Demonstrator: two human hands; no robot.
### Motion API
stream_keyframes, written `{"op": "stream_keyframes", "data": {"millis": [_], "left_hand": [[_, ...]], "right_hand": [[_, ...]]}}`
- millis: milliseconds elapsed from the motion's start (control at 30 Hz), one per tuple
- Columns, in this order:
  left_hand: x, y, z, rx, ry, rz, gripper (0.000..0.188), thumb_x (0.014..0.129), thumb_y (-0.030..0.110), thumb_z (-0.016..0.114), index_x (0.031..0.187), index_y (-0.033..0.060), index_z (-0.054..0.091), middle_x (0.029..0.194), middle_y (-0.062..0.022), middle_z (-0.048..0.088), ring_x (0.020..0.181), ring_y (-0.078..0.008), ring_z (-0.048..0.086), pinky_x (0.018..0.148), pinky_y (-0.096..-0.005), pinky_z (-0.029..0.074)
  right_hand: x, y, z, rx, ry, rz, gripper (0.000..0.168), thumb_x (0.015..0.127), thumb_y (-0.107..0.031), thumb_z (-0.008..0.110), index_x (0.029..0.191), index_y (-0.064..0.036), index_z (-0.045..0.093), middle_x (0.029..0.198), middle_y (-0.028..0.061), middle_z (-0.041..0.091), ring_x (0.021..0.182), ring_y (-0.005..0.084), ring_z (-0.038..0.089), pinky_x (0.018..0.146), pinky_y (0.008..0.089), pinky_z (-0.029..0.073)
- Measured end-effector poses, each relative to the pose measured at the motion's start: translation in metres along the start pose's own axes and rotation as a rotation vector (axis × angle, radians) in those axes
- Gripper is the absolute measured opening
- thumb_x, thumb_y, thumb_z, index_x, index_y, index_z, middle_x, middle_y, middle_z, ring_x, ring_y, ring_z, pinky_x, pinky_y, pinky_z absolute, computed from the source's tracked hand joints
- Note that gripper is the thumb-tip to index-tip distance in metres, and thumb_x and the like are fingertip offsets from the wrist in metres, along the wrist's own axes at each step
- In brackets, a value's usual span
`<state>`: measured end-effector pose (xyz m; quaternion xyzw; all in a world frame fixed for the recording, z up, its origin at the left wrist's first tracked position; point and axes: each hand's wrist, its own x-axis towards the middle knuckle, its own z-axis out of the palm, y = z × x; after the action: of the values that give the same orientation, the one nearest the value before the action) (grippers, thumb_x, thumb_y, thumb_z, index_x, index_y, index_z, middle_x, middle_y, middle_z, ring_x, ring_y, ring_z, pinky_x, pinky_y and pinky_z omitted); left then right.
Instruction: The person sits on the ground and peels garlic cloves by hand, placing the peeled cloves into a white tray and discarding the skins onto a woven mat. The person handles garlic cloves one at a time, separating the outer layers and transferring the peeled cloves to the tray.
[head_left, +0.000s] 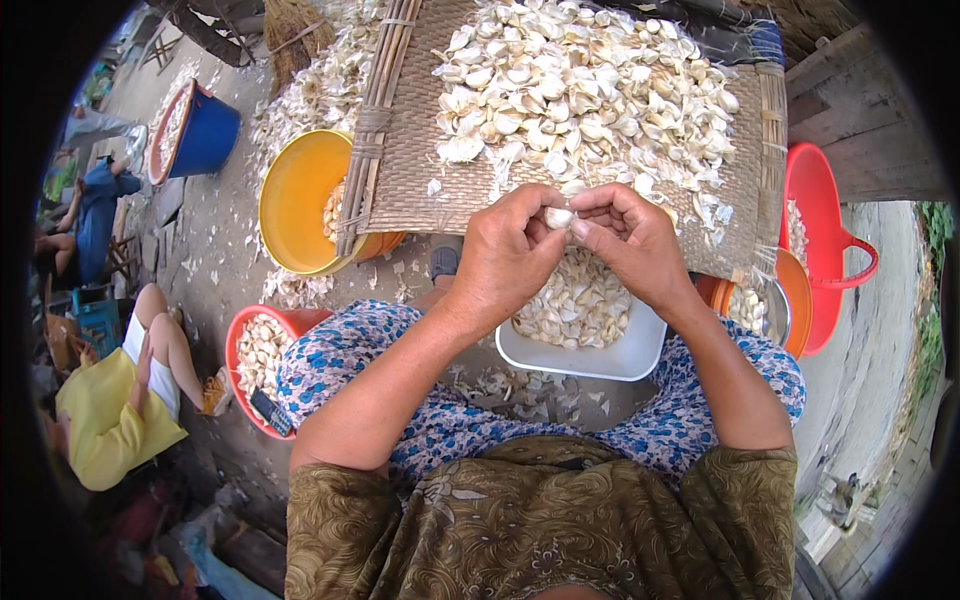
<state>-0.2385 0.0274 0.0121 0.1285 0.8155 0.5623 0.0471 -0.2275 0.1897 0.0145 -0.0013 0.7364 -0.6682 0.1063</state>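
Between the fingertips of both hands is a garlic clove (559, 218), held over the near edge of a woven mat (420, 199). My left hand (517, 236) pinches it from the left. The thumb and forefinger of my right hand (619, 240) meet it from the right. A large heap of unpeeled garlic cloves (577, 97) and loose skins covers the mat beyond my hands. Below them, a white plastic basin (581, 364) between my knees holds more cloves with their skins, partly hidden by my hands.
On the left stand a yellow bucket (296, 202), a red bucket (240, 322) of cloves and a blue bucket (206, 135). Orange (799, 300) and red tubs (817, 180) stand at the right. Several people sit at the left, one in a yellow top (112, 420). Skins litter the ground.
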Motion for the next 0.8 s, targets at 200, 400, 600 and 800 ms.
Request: {"op": "stream_keyframes", "data": {"millis": [200,400,600,800], "left_hand": [[-0.001,-0.002,0.004,-0.087,-0.054,-0.088,0.022,0.072,-0.002,0.063,0.093,0.0001,0.055,0.070,-0.0047,0.057,0.058,-0.0068,0.053,0.052,-0.0211,0.044],[0.002,-0.005,-0.001,-0.604,-0.181,-0.368,0.022,0.081,0.000,0.056,0.102,-0.0022,0.052,0.081,-0.0051,0.060,0.067,-0.0090,0.058,0.058,-0.0211,0.048],[0.000,-0.006,-0.001,-0.624,-0.243,-0.397,0.026,0.085,0.004,0.052,0.110,-0.0024,0.051,0.087,-0.0071,0.060,0.073,-0.0108,0.058,0.062,-0.0218,0.049],[-0.002,-0.012,0.002,-0.673,-0.253,-0.397,0.027,0.086,0.006,0.051,0.112,-0.0017,0.051,0.091,-0.0072,0.060,0.079,-0.0111,0.058,0.064,-0.0226,0.051]], "right_hand": [[-0.001,0.004,-0.004,0.055,-0.040,0.050,0.013,0.081,-0.005,0.059,0.092,0.001,0.056,0.087,0.0051,0.061,0.078,0.0087,0.059,0.070,0.0221,0.048],[-0.003,0.007,-0.006,0.126,-0.049,0.061,0.013,0.080,-0.003,0.059,0.092,0.001,0.056,0.085,0.0048,0.061,0.076,0.0080,0.059,0.069,0.0215,0.048],[-0.006,0.005,-0.002,0.108,-0.028,0.056,0.013,0.077,-0.002,0.061,0.089,0.000,0.056,0.084,0.0054,0.061,0.073,0.0095,0.061,0.065,0.0229,0.050],[-0.008,0.006,0.001,-0.276,0.054,-0.156,0.016,0.071,-0.007,0.067,0.082,-0.001,0.057,0.081,0.0072,0.061,0.071,0.0136,0.063,0.063,0.0254,0.050]]}}
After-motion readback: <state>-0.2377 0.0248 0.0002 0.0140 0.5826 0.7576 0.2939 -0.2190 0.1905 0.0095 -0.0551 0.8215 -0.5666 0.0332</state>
